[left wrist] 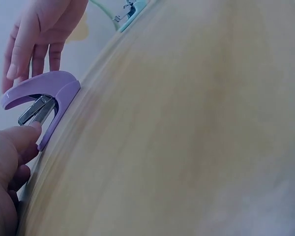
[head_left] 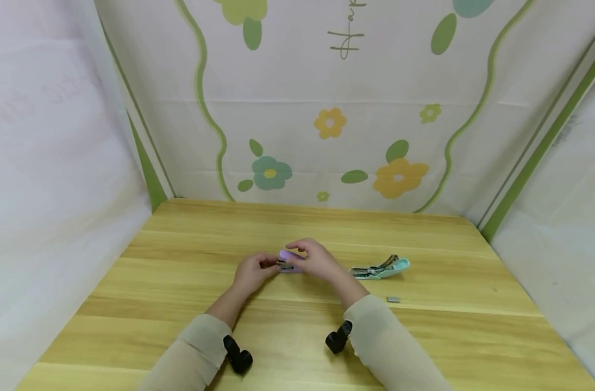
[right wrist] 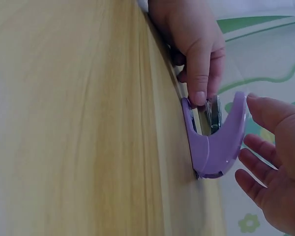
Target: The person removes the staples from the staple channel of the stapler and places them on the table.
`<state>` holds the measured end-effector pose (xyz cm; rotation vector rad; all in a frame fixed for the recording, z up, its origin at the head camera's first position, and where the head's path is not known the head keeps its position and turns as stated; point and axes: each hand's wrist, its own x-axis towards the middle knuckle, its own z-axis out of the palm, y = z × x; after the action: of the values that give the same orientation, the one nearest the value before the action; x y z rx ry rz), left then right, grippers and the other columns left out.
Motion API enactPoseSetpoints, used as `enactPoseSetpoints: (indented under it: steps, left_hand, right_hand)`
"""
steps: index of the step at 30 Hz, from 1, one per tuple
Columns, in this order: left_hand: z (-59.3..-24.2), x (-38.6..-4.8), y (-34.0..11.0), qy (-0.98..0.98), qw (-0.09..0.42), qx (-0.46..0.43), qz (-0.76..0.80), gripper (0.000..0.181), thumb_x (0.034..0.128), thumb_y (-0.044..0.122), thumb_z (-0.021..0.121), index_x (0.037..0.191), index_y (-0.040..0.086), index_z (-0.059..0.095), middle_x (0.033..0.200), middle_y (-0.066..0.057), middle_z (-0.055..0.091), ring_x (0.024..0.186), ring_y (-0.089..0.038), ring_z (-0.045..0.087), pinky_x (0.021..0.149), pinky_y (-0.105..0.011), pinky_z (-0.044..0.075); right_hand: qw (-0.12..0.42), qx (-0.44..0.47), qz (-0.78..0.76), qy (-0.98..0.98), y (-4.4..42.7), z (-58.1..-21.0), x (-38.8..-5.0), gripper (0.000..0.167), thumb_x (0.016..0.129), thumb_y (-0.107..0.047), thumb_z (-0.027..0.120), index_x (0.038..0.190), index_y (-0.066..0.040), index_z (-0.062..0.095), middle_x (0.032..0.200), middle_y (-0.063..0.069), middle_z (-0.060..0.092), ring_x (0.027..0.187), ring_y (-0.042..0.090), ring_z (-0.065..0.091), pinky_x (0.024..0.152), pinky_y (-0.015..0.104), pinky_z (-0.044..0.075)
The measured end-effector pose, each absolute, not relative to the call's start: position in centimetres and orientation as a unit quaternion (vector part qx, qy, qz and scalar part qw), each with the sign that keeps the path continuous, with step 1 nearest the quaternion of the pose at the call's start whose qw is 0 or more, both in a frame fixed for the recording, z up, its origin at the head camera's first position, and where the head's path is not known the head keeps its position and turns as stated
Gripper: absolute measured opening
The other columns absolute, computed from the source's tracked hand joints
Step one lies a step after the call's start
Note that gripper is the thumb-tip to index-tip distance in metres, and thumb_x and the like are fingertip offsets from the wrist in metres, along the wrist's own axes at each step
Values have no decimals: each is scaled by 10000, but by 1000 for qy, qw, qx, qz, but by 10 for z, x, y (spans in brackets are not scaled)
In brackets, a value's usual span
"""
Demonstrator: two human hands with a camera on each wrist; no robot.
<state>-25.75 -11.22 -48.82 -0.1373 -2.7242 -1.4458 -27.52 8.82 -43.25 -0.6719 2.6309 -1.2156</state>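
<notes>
A purple stapler [right wrist: 206, 152] rests on the wooden table between my hands, its top cover [left wrist: 54, 81] lifted away from the base. Its metal staple magazine [left wrist: 42, 109] angles up in the gap. My left hand [head_left: 250, 273] pinches the stapler's front end, thumb at the tip of the metal part; its other fingers are partly hidden. On the cover's far side is my right hand [head_left: 319, 262], fingers spread and loosely bent. In the right wrist view, the right thumb tip [right wrist: 255, 98] touches or nearly touches the raised cover's end.
To the right of my hands lies a mint-green stapler [head_left: 397, 267], spread open with its metal parts raised. In front of it is a small grey strip, apparently staples [head_left: 393, 299]. A flower-print cloth [head_left: 287, 108] hangs behind the table [head_left: 145, 282], with pale cloth on both sides.
</notes>
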Motion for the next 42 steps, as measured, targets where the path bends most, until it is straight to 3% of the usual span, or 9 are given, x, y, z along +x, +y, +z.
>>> enactPoseSetpoints:
  steps: [7, 12, 21, 30, 36, 42]
  left_hand:
    - [-489, -259, -108, -890, 40, -51, -451, 190, 848, 238, 769, 996, 119, 775, 1000, -38, 751, 910, -171, 670, 813, -362, 537]
    - [-488, -258, -107, -892, 41, -61, -446, 193, 858, 224, 756, 1006, 100, 769, 1015, -66, 749, 924, -204, 676, 818, -382, 539]
    - [-488, -257, -110, -894, 36, -51, -443, 204, 872, 231, 738, 1030, 105, 761, 1045, -72, 741, 976, -234, 669, 880, -438, 519]
    - [-488, -256, -110, -898, 36, -51, -437, 212, 880, 243, 728, 1041, 109, 760, 1042, -66, 737, 958, -222, 660, 859, -425, 517]
    - [-488, -255, -111, -899, 43, -55, -431, 206, 881, 228, 727, 1040, 102, 758, 1046, -75, 732, 963, -227, 657, 848, -415, 517]
    - [-487, -255, -110, -895, 40, -49, -441, 195, 874, 242, 737, 1026, 124, 766, 1065, -59, 731, 999, -230, 654, 885, -424, 510]
  right_hand:
    - [61, -250, -343, 903, 76, -433, -277, 458, 898, -254, 723, 1312, -85, 623, 1285, 124, 623, 1139, 266, 595, 961, 426, 513]
    - [60, -230, -319, 917, 74, -433, -277, 403, 919, -275, 694, 1291, -129, 645, 1283, 96, 636, 1140, 242, 609, 975, 416, 507]
    - [70, -197, -403, 891, 84, -430, -274, 375, 945, -226, 663, 1295, -98, 618, 1227, 60, 640, 1119, 225, 593, 921, 408, 527]
    - [63, -180, -434, 880, 99, -432, -272, 402, 964, -225, 632, 1358, -167, 583, 1201, 15, 646, 1134, 211, 590, 919, 398, 528]
    - [73, -139, -496, 854, 111, -434, -271, 379, 954, -190, 642, 1325, -128, 601, 1224, 65, 656, 1155, 233, 595, 971, 401, 517]
    - [73, -133, -522, 839, 123, -437, -273, 386, 939, -168, 663, 1311, -81, 605, 1189, 90, 665, 1099, 226, 621, 924, 351, 542]
